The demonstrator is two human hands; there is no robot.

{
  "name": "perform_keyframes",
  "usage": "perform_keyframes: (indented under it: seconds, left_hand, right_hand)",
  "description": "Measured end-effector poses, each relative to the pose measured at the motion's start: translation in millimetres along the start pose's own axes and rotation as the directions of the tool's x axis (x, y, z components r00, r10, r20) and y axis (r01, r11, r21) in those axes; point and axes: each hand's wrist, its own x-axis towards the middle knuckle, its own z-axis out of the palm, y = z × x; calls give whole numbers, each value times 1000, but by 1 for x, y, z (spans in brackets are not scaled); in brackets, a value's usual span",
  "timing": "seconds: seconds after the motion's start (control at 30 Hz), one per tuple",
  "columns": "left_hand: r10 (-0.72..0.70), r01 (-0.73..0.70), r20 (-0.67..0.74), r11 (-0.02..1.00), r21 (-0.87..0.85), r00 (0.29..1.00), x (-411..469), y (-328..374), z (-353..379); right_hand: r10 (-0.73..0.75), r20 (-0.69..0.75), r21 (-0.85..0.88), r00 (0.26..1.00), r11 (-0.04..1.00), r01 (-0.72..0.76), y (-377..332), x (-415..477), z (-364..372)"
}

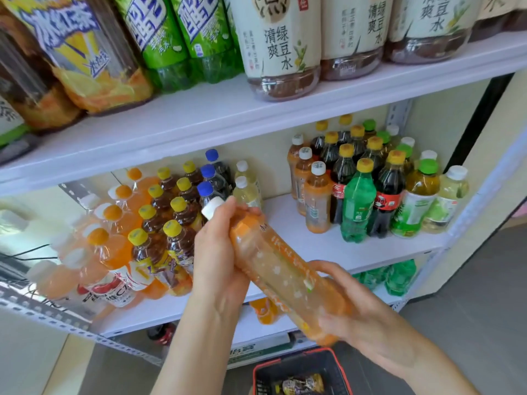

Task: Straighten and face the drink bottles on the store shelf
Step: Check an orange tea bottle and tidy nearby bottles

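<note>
A clear plastic bottle of orange drink with a white cap (278, 269) is held tilted before the white shelf board (302, 240), cap pointing to 11 o'clock. Its neck end is gripped by the left hand (219, 260) and its base, at 5 o'clock, by the curled right hand (359, 312)
</note>
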Motion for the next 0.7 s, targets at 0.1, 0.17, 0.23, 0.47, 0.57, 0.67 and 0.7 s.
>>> perform_keyframes:
  seconds: [0.1,0.17,0.23,0.47,0.57,0.67,0.7]
  left_hand:
    - [-17,16,-3,995,-102,1000,4,9,-3]
    - [-25,35,88,993,-117,996,3,10,-6]
    - [-5,35,194,988,-150,981,1,9,-9]
    - [17,10,132,980,-200,991,5,8,-5]
    - [19,-19,-4,994,-108,1000,9,5,-5]
    - [13,-15,-21,996,-91,1000,11,5,-8]
    - [12,-9,35,995,-97,999,12,6,-10]
  right_hand:
    - [81,-63,-70,995,994,-85,-4,9,29]
    - [142,-111,105,984,986,-130,0,17,32]
    - [276,-58,306,960,920,-246,-4,16,34]
    - [330,36,385,943,867,-318,4,21,33]
    - [157,-165,263,974,958,-110,1,24,30]
    - [85,-213,112,973,992,-62,-3,23,31]
    - [103,-211,98,972,992,-84,-4,23,32]
